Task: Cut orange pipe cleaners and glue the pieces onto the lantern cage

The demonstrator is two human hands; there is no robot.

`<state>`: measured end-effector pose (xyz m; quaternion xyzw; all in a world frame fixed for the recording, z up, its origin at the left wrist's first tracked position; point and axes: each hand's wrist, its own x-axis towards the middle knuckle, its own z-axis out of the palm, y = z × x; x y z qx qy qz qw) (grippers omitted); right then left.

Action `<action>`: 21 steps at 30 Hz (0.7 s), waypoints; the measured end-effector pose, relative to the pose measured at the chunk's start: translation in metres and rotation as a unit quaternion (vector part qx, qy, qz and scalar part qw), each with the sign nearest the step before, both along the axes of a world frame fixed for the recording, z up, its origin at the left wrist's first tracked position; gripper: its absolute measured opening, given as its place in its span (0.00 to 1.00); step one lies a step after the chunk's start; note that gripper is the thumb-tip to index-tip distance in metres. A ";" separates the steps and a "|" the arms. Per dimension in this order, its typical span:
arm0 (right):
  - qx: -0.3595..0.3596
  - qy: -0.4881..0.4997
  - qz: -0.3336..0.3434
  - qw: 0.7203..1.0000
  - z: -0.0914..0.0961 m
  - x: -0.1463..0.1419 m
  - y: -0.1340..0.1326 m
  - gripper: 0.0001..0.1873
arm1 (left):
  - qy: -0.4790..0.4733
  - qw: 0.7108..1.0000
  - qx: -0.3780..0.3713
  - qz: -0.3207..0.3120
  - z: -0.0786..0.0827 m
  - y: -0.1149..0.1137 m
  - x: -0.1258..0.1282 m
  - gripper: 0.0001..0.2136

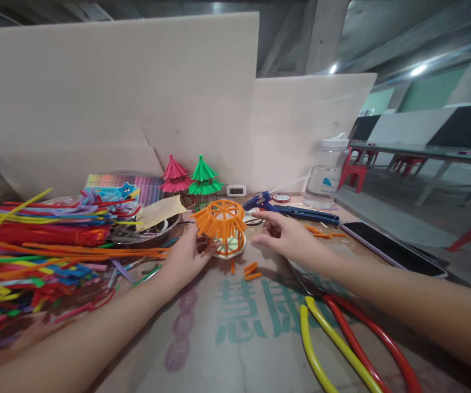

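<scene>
An orange pipe-cleaner pavilion stands on a small white round base in the middle of the table. My left hand grips its left side near the base, fingers curled round it. My right hand hovers just right of the pavilion, fingers spread and holding nothing. Short orange offcuts lie in front of the base.
A heap of coloured pipe cleaners fills the left. Pink and green pavilions stand behind, with a glue gun, a bottle and a phone on the right. Pliers with red and yellow handles lie near the front.
</scene>
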<state>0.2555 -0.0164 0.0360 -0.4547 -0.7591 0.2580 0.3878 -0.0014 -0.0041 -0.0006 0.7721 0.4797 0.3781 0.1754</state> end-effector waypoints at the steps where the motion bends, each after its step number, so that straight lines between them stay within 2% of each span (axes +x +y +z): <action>1: -0.005 -0.011 0.002 1.000 -0.002 -0.005 0.003 0.31 | 0.000 1.000 0.000 0.001 -0.001 0.000 0.000 0.24; 3: 0.005 -0.006 -0.001 1.000 -0.008 -0.013 0.006 0.26 | -0.004 1.000 0.000 -0.001 -0.001 0.001 0.000 0.24; 6: 0.022 0.056 -0.007 0.998 -0.012 -0.018 0.007 0.09 | -0.017 1.000 -0.004 -0.011 0.001 0.000 0.001 0.23; 8: 0.017 0.101 -0.012 0.995 -0.009 -0.015 0.007 0.06 | -0.016 1.000 -0.009 -0.008 0.002 0.000 0.002 0.23; 11: 0.011 0.189 0.014 0.982 0.002 -0.005 0.007 0.09 | -0.006 1.000 -0.013 -0.003 0.004 0.000 0.002 0.24; 14: -0.042 0.310 0.124 0.942 0.010 0.001 0.007 0.14 | 0.001 1.000 -0.008 -0.008 0.004 0.000 0.002 0.24; 16: -0.094 0.347 0.174 0.917 0.012 0.002 0.007 0.16 | 0.004 1.000 -0.007 -0.009 0.003 0.000 0.001 0.23; 18: -0.117 0.346 0.152 0.918 0.009 0.001 0.008 0.17 | 0.010 1.000 -0.006 -0.001 0.004 -0.001 0.001 0.23; 21: -0.122 0.307 0.071 0.941 0.002 0.000 0.013 0.21 | 0.031 0.999 0.023 0.015 0.006 -0.003 0.001 0.22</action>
